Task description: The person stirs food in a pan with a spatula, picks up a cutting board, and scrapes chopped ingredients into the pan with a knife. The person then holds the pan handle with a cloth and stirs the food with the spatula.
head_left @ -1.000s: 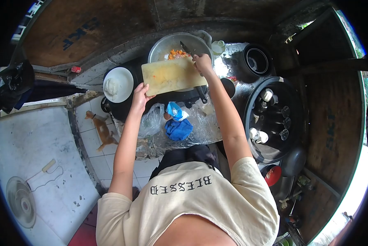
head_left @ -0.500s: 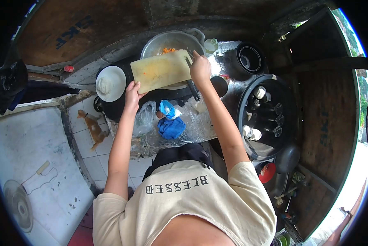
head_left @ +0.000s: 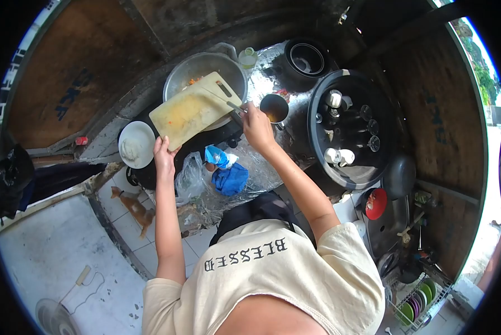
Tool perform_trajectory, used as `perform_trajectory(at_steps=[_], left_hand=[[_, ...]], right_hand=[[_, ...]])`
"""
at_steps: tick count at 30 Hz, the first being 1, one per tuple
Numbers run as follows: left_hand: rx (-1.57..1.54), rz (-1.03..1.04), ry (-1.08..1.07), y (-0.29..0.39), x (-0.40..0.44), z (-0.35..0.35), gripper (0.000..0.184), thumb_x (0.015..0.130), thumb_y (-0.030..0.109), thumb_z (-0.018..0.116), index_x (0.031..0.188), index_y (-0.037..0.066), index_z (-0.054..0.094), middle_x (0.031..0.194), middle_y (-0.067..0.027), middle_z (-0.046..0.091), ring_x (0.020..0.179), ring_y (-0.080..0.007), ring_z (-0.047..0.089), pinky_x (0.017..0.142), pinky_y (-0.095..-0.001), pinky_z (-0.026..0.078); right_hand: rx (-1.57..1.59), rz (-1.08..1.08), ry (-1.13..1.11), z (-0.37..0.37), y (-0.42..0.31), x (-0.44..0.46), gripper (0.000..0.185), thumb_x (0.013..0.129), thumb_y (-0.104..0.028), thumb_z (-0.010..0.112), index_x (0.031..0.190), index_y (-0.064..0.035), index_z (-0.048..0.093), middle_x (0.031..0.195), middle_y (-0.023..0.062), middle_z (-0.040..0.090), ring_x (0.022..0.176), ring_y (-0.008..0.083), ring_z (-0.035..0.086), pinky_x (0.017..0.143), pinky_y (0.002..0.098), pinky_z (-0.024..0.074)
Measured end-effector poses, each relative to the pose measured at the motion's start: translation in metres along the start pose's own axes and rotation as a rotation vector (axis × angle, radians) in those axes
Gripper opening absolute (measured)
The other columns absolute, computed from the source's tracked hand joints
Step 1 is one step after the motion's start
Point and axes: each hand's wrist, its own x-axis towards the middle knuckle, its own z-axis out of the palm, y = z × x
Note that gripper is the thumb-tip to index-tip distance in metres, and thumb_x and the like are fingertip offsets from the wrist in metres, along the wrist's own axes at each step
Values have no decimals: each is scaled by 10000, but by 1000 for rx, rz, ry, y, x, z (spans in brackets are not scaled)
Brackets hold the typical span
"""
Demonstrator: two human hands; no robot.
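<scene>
My left hand [head_left: 165,155] grips the near left corner of a pale yellow cutting board [head_left: 186,114], tilted over a large metal pan [head_left: 175,78]. Small orange chopped pieces [head_left: 193,81] lie in the pan, and a few orange bits cling to the board. Closed around a knife [head_left: 236,106], my right hand [head_left: 257,127] is just off the board's right end, the blade pointing left over it. The knife's handle is hidden in my fingers. A dark metal mug [head_left: 274,106] with brownish contents stands right beside that hand.
Left of the pan sits a white bowl [head_left: 136,145] with white contents. A blue cloth [head_left: 230,178] and a plastic bag [head_left: 190,177] lie on the foil-covered counter. To the right stands a black basin [head_left: 316,134] with cups and glasses. A cat [head_left: 136,211] is on the floor.
My right hand has left the board's handle end and moved down and right, with the knife now visible. The board is tilted more steeply, still in my left hand. The camera view has turned.
</scene>
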Motion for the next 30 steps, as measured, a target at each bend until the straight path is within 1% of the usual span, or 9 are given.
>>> perform_trajectory(at_steps=[7,8,11,13,18,22,25,28,30], left_hand=[[79,-17,-404,-1,-60,44,266,916,166,411,1124,2,429,1060,-100,539,939,-168,561,729,-293,496],[106,-39,-465,-6,-69,52,264,916,166,412,1123,2,430,1060,-99,539,941,-166,560,743,-290,487],[172,-89,-649,-25,-98,81,264,916,171,416,1118,2,435,1065,-90,536,949,-157,554,790,-283,452],[203,-133,-725,-43,-123,107,290,905,165,440,1148,8,423,1074,-85,537,956,-156,554,777,-277,456],[249,-324,-988,-111,-186,157,232,904,153,442,1083,8,467,1050,-63,548,950,-130,541,813,-254,430],[325,-299,-1174,-171,-259,203,232,903,154,440,1089,17,466,1056,-50,547,945,-122,546,798,-280,454],[414,-423,-1231,-213,-318,234,248,907,163,430,1105,17,461,1056,-50,547,950,-131,548,807,-286,453],[407,-452,-1290,-248,-382,269,257,910,168,413,1119,23,451,1087,-62,545,989,-155,546,823,-304,455],[405,-473,-1306,-270,-424,284,270,910,174,410,1133,27,444,1102,-70,542,1005,-163,543,831,-317,455]], right_hand=[[358,221,247,-59,60,-88,156,790,-146,587,795,-1,531,750,100,457,680,265,521,628,363,432],[552,387,269,-81,55,-108,158,782,-146,611,773,-9,534,750,69,468,658,189,517,570,309,441],[365,424,281,-116,92,-175,163,772,-138,634,743,-18,527,752,59,515,607,118,511,515,243,437],[726,604,408,-143,91,-221,230,742,-176,683,698,-33,508,713,21,581,544,53,496,477,211,413],[511,670,651,-187,123,-347,209,718,-153,689,742,-33,519,741,43,566,541,78,504,505,229,423],[-168,753,838,-233,115,-434,220,706,-129,675,843,-17,544,904,115,495,812,221,527,716,315,429],[-479,657,1126,-292,82,-486,270,709,-161,678,901,-25,545,904,117,502,890,246,499,765,333,407],[537,86,1252,-386,-10,-537,452,813,-401,577,1063,-45,452,930,123,558,893,216,561,799,306,445],[643,-369,1143,-437,-85,-576,482,850,-446,473,1118,-55,382,927,150,556,868,251,584,775,330,475]])
